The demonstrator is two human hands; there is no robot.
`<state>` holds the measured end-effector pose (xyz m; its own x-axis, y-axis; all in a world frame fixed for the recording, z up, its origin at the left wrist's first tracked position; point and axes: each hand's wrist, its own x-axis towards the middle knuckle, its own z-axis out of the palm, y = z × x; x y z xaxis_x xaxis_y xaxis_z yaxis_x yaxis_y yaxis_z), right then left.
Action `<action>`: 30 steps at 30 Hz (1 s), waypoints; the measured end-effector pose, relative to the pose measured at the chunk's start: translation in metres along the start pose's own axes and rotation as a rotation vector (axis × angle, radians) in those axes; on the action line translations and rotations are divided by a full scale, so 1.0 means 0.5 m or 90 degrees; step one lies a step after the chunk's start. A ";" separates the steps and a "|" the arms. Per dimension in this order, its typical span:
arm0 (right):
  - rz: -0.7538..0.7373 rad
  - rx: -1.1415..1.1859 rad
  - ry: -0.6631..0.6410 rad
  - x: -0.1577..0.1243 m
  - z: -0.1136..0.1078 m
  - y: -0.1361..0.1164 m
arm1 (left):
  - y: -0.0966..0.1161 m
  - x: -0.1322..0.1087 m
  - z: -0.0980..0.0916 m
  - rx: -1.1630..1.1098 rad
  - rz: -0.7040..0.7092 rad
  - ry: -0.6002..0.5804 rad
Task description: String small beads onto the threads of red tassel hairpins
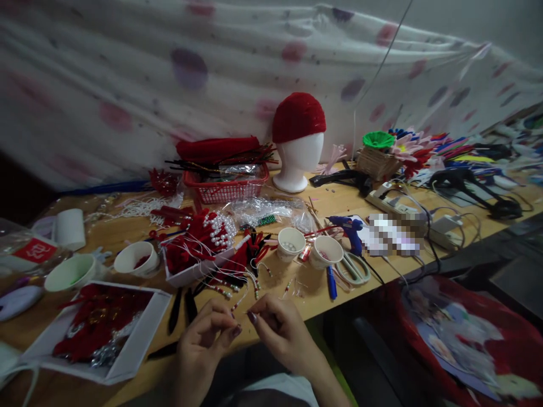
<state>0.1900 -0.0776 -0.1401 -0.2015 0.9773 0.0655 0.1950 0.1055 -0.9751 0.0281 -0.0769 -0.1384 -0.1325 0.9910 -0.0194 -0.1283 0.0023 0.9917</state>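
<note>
My left hand (208, 332) is closed in a pinch near the table's front edge. From its fingertips a thin beaded string (236, 306) with red and white beads runs up toward the tabletop. Close by on the right, my right hand (278, 325) also pinches with thumb and finger; whatever lies between them is too small to make out. Beyond the hands, several beaded strands (254, 280) trail from a white box (203, 268) of red fuzzy pieces and white pearl beads. A short beaded piece (288, 285) lies on the wood.
Paper cups (291, 244) of beads, a blue glue gun (350, 229), scissors (354, 270) and a blue pen (331, 284) lie beyond my hands. An open white box (139, 339) sits left. Behind stand a red basket (224, 189) and a foam head (299, 161). A red bag (504, 316) is right.
</note>
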 end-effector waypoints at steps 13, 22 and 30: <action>0.048 0.009 -0.149 -0.044 -0.020 -0.015 | 0.012 -0.005 -0.045 0.081 0.027 -0.045; 0.050 0.018 -0.059 -0.026 -0.057 0.004 | 0.055 0.024 -0.155 0.378 0.133 0.148; -0.038 0.155 0.137 -0.032 -0.133 0.028 | 0.077 0.082 -0.246 0.630 0.021 0.248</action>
<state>0.2597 -0.0794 -0.1408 0.0067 0.9899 0.1415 -0.0517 0.1417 -0.9886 -0.1029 -0.0525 -0.1168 -0.4498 0.8815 0.1437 0.7138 0.2581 0.6510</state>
